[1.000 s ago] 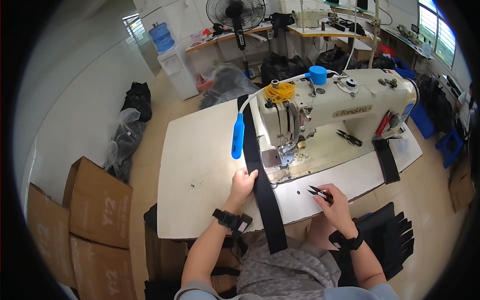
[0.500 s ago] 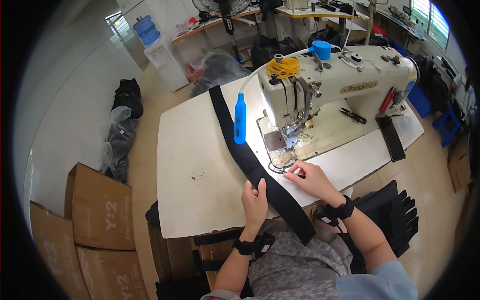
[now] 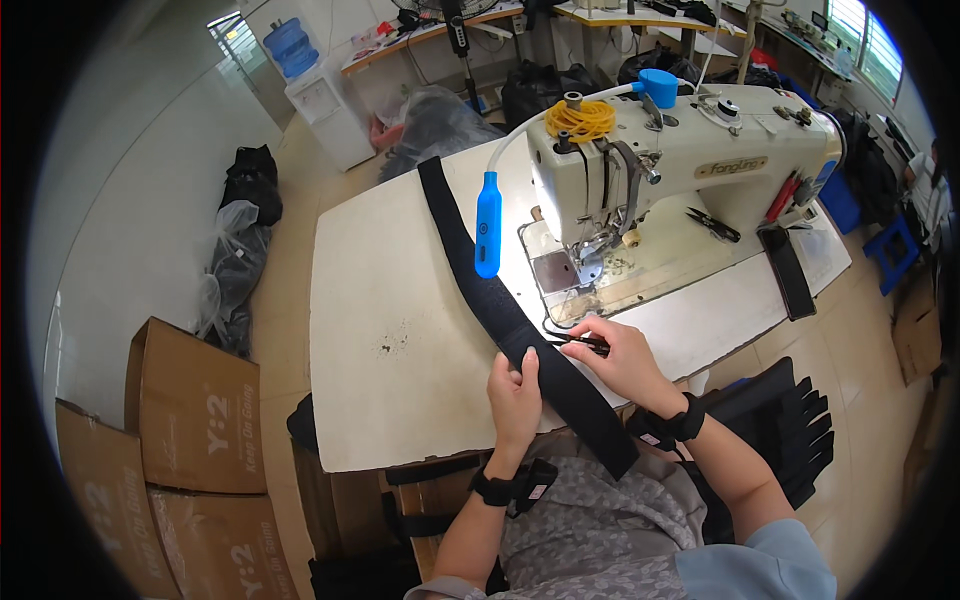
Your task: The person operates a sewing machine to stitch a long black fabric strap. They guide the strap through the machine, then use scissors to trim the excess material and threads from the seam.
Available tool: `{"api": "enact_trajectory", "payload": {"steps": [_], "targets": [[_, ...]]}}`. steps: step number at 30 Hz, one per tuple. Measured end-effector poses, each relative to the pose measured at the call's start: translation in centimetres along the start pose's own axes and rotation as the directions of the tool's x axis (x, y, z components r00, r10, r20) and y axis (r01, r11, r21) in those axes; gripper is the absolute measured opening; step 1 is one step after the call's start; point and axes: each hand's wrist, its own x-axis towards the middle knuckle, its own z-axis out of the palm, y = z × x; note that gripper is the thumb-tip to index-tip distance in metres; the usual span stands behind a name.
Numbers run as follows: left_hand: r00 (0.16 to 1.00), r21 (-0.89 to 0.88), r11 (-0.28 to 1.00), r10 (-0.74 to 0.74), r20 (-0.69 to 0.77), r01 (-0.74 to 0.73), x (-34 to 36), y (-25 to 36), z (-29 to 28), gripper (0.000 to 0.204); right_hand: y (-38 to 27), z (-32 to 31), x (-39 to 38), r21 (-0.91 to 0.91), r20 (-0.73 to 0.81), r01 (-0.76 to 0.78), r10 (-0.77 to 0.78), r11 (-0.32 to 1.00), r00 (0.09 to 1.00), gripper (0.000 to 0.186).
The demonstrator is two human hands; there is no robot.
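A white desk (image 3: 385,250) with rounded corners carries a cream sewing machine (image 3: 735,145) on its right half. Left of it, a long black strap (image 3: 490,300) stretches from the back edge to the front, its near end hanging over. A dark phone (image 3: 787,273) lies by the front edge at right; small dark specks (image 3: 392,345) dot the bare left side.

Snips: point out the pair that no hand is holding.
The black snips lying on the sewing machine's bed; the other pair is held in the right hand.
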Motion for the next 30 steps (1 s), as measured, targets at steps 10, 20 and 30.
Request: {"api": "enact_trajectory", "payload": {"steps": [10,20,30], "targets": [[0.988,-0.138,0.981,-0.124,0.088,0.135,0.7,0.8,0.3,0.013,0.1,-0.4,0.1,-0.184,0.016,0.154,-0.153,0.971,0.988,0.022],[0.99,-0.098,0.99,-0.086,0.116,0.098,0.8,0.7,0.6,0.015,1.0,-0.8,0.4,-0.061,0.072,0.093,-0.089,0.994,0.993,0.024],[0.986,-0.168,0.976,-0.123,0.109,0.141,0.6,1.5,0.7,0.014,0.2,-2.7,1.0,-0.339,0.112,0.385,-0.37,0.858,0.922,0.025]]}}
